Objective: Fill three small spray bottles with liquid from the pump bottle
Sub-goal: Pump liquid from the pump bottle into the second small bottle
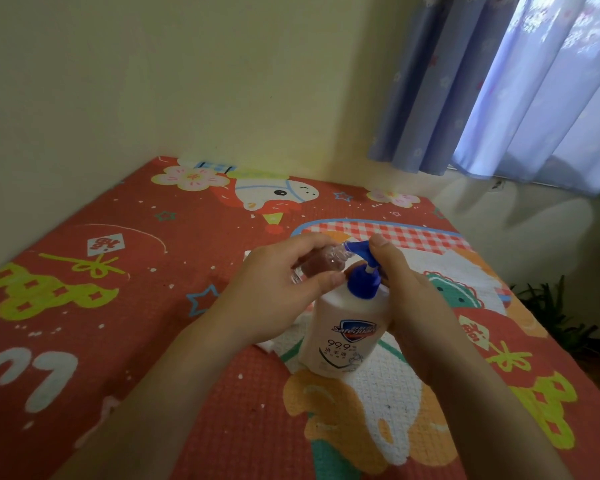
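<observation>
A white pump bottle [343, 334] with a blue pump head [362, 263] stands on the red patterned mat. My left hand [278, 289] holds a small clear spray bottle [321, 263] tilted, its open neck against the blue nozzle. My right hand [406, 289] wraps the pump bottle's shoulder from the right, with the thumb on top of the pump head. A small white piece [265, 346] shows below my left hand; what it is stays hidden. No other small bottles are visible.
The red cartoon mat [118, 306] covers the surface up to a cream wall behind and to the left. Blue curtains [516, 81] hang at the back right. A dark plant [551, 306] sits beyond the mat's right edge.
</observation>
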### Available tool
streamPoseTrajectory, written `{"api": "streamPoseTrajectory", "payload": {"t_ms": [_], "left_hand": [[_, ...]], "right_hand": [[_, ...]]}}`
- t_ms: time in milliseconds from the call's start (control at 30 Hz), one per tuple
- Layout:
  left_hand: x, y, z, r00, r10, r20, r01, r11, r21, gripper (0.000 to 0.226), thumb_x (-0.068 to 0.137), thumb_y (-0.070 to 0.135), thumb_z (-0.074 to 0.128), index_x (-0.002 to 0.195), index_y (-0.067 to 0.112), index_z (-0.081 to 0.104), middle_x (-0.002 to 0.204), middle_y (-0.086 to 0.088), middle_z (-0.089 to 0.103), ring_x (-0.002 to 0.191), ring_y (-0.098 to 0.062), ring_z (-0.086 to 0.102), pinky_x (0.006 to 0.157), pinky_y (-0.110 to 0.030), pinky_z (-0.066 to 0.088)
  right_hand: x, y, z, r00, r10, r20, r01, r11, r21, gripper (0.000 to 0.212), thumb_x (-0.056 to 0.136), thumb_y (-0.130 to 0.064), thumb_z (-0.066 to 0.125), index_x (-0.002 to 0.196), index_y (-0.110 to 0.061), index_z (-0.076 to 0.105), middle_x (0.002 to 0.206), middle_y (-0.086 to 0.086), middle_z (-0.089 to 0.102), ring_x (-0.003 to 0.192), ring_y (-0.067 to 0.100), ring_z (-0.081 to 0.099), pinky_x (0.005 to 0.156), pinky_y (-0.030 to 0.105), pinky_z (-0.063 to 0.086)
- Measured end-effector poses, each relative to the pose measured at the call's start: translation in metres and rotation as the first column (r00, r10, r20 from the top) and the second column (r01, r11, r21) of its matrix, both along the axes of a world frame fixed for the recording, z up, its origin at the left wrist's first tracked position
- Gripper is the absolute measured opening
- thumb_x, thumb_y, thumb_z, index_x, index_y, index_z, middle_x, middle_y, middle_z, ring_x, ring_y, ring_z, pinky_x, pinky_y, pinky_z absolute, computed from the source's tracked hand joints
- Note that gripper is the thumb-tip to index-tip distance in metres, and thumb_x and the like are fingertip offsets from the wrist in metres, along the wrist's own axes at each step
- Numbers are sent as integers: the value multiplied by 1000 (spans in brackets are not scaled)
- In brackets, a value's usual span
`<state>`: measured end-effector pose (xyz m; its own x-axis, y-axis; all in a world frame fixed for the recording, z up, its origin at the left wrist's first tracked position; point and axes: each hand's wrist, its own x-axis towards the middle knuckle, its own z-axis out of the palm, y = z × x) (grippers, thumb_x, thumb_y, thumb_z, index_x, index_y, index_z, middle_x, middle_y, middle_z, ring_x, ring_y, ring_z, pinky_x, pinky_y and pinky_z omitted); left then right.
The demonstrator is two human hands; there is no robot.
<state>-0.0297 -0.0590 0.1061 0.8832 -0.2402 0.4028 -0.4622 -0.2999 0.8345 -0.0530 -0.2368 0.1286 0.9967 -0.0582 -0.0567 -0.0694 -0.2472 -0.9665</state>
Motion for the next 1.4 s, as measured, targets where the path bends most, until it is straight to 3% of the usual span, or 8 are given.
{"api": "streamPoseTrajectory", "payload": {"t_ms": [167, 400, 633, 733, 833, 933, 1200, 1400], "left_hand": [[1, 0, -1, 1000, -5, -13, 5, 1000, 16, 32, 87, 30, 75, 118, 34, 67, 108, 17, 72, 105, -1, 66, 98, -40, 53], [1, 0, 0, 1000, -10, -13, 10, 1000, 12, 31, 87, 30, 75, 117, 35, 67, 109, 18, 71, 107, -1, 65, 98, -38, 52], [0, 0, 2, 999, -32, 8, 32, 999, -10, 30, 89, 28, 73, 107, 49, 63, 106, 22, 71, 103, 1, 66, 96, -35, 53], [0, 0, 1, 999, -34, 11, 34, 999, -24, 27, 89, 29, 73, 109, 45, 65, 105, 20, 71, 103, -1, 67, 95, -38, 54], [1, 0, -1, 1000, -19, 3, 19, 999, -27, 27, 89, 30, 73, 114, 37, 67, 106, 19, 72, 104, -1, 66, 96, -38, 54], [2, 0, -3, 1000, -17, -5, 17, 1000, -23, 30, 89, 31, 72, 118, 39, 65, 109, 19, 71, 108, 0, 65, 98, -38, 53], [3, 2, -5, 999, -33, -32, 32, 999, -44, 31, 95, 25, 67, 108, 51, 60, 112, 25, 70, 109, 4, 65, 97, -28, 53], [5, 0, -10, 994, -40, -102, 32, 997, -77, 36, 96, 43, 62, 130, 32, 57, 121, 12, 71, 116, -7, 65, 102, -43, 53]], "right_hand": [[0, -1, -1, 1000, -6, 17, 6, 1000, -10, 51, 87, -70, 45, 95, -31, 76, 94, -8, 76, 91, 15, 71, 80, 35, 53], [-1, -1, 0, 1000, 2, 21, -2, 1000, -27, 54, 84, -75, 43, 101, -35, 76, 105, -7, 75, 97, 15, 69, 87, 40, 53], [-3, 0, 1, 996, 42, 76, -38, 998, -50, 50, 78, -80, 33, 72, -51, 73, 83, -29, 64, 84, -2, 61, 73, 28, 43], [-6, -4, 0, 980, 157, 126, -143, 983, -112, 45, 76, -76, 37, 86, -48, 71, 78, -33, 68, 82, -10, 65, 71, 18, 44], [-9, -15, -2, 945, 293, 143, -267, 947, -178, 30, 78, -51, 62, 106, -41, 64, 94, -32, 72, 92, -7, 68, 66, 9, 53], [-6, -22, -6, 928, 333, 167, -292, 928, -229, 40, 77, -36, 73, 115, -40, 61, 103, -26, 72, 94, -3, 70, 73, 12, 55], [3, -27, -13, 920, 313, 236, -258, 937, -237, 39, 78, -35, 71, 116, -36, 61, 101, -24, 72, 94, -1, 70, 74, 13, 55], [11, -36, -13, 932, 274, 237, -219, 948, -232, 41, 77, -38, 70, 115, -44, 57, 98, -33, 70, 93, -9, 68, 68, 8, 53]]}}
